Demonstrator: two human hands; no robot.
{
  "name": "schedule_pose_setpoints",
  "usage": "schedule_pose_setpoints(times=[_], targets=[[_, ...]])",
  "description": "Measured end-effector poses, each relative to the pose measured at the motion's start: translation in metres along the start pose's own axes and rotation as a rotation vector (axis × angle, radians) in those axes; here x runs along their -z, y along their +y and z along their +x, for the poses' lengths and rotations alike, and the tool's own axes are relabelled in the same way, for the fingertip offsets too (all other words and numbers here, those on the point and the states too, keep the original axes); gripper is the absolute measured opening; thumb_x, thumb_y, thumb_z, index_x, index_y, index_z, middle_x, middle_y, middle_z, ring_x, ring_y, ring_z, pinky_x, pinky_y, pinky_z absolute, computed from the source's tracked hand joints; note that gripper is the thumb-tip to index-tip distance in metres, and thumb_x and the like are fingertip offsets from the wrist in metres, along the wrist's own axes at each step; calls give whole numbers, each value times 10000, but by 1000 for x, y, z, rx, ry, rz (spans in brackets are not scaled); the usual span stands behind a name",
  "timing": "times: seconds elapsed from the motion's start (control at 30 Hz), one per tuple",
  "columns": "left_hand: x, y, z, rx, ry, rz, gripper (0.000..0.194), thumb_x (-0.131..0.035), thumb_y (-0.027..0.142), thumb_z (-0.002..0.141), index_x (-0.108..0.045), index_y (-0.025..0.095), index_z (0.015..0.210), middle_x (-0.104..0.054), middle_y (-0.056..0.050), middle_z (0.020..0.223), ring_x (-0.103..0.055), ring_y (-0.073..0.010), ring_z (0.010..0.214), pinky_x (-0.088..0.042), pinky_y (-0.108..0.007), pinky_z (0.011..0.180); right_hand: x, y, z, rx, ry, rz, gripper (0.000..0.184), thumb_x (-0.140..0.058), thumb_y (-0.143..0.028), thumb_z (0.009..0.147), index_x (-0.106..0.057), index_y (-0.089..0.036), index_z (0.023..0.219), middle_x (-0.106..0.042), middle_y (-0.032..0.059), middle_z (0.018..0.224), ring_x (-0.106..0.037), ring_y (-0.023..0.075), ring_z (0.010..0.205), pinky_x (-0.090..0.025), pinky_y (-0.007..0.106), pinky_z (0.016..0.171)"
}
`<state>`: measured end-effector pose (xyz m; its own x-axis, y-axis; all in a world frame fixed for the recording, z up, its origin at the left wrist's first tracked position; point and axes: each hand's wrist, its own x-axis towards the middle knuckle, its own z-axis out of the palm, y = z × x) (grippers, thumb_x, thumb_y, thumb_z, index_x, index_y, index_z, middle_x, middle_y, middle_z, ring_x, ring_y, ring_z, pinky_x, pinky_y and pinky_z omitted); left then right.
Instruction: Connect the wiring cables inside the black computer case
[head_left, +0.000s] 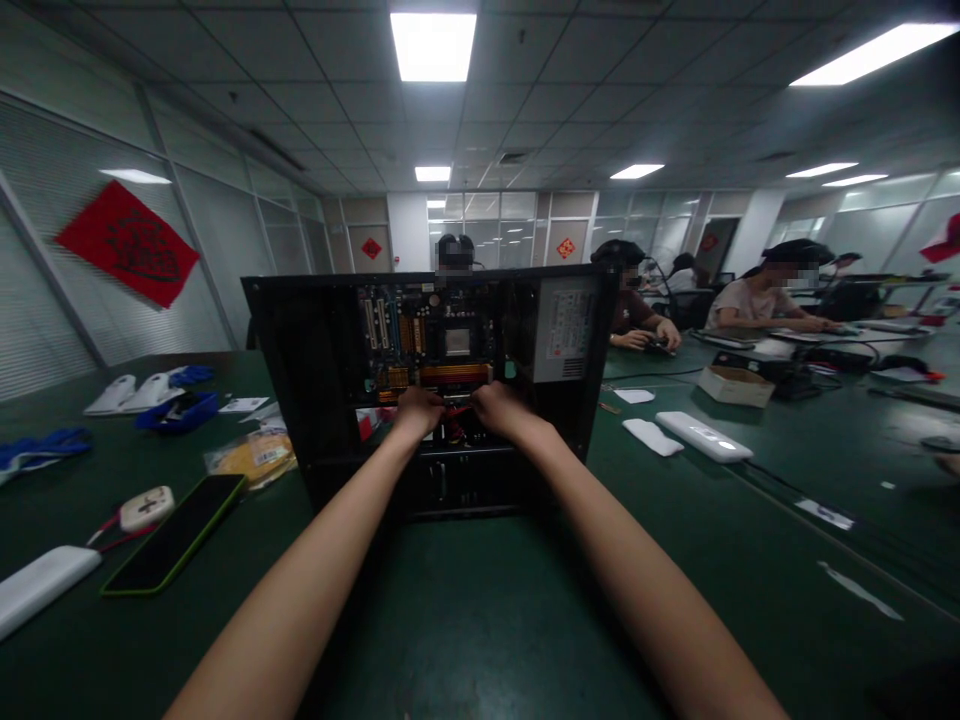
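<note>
A black computer case (296, 370) stands upright in front of me with its side open. Inside it is a motherboard (484, 330) with a square metal-topped processor (457, 342) and a row of orange and red memory slots (455, 376). A labelled power supply (564, 325) fills the upper right corner. My left hand (420, 408) and my right hand (501, 408) are at the lower edge of the motherboard, both closed with fingers bent inward. Something thin and red shows between them, too small to name. My fingertips are partly hidden.
On the left of the green table (465, 620) lie a phone (176, 535), a white power bank (45, 585), a bagged yellow item (259, 455) and a blue tray (176, 410). To the right are a white power strip (703, 437) and a small box (735, 385). Several people sit beyond.
</note>
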<state>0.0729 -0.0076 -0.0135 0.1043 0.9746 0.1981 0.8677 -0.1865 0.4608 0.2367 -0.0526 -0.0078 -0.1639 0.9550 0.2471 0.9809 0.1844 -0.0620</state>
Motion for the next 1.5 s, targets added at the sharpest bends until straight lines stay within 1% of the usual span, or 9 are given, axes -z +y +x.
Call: schedule_pose_setpoints(times=[0.17,0.3,0.47,0.63,0.8,0.97,1.1,1.27,1.5], targets=[[-2,-2,2,-44,14,62,255,-651,216,832,-808,218,1033,-787,-44,1039,-716,-200,1000,-508,-214,822,-1,0,2,-16,-17,-18,296,-461,-201,969,-737,-154,1064,-726,172,1087,-704,244,970,-481,271,761],[-3,-2,3,-20,18,36,278,-648,229,845,-791,211,1083,-786,-40,1042,-718,-189,988,-509,-208,827,-2,2,5,-19,-33,-3,314,-443,-226,979,-730,-166,1092,-720,167,1116,-699,247,988,-482,279,762],[-3,-1,3,9,8,7,255,-662,242,841,-800,222,1055,-786,-35,1044,-717,-186,985,-508,-202,823,-1,1,5,-39,-51,-1,313,-446,-221,969,-715,-165,1120,-714,167,1128,-696,257,1001,-487,288,762],[0,2,0,43,-4,-37,259,-675,226,830,-795,197,1058,-787,-39,1034,-714,-174,977,-499,-181,765,2,-2,4,-36,-67,-12,303,-481,-182,943,-702,-152,1149,-702,185,1150,-688,263,1031,-494,299,800],[3,4,-2,18,-55,3,231,-627,213,844,-806,193,989,-794,-31,958,-721,-170,927,-492,-184,713,3,-1,3,-32,-61,-9,310,-483,-160,927,-713,-151,1134,-709,185,1137,-693,273,1021,-499,306,791],[2,5,-2,25,-29,42,260,-623,231,849,-799,218,1040,-792,-30,1006,-720,-173,957,-500,-184,753,3,-2,3,-50,-61,2,313,-470,-176,944,-715,-162,1137,-708,181,1142,-692,271,1029,-499,315,813],[0,5,-1,4,7,81,275,-607,227,856,-801,213,1051,-782,-57,1056,-716,-200,1003,-512,-214,815,4,-3,4,-59,-81,-6,313,-480,-166,937,-709,-156,1150,-706,184,1150,-692,265,1035,-498,307,822],[-2,5,-3,-60,42,121,298,-595,222,862,-792,172,1079,-770,-101,1090,-694,-232,1083,-504,-246,912,5,-4,6,-55,-111,9,320,-484,-117,911,-702,-130,1146,-704,190,1161,-693,262,1033,-497,286,782],[-4,5,-5,-31,71,83,278,-587,263,864,-795,219,1043,-769,-108,1072,-701,-233,1036,-517,-258,868,0,-2,11,-108,-78,62,284,-501,-166,929,-708,-139,1122,-707,179,1158,-695,260,1021,-486,277,749]])
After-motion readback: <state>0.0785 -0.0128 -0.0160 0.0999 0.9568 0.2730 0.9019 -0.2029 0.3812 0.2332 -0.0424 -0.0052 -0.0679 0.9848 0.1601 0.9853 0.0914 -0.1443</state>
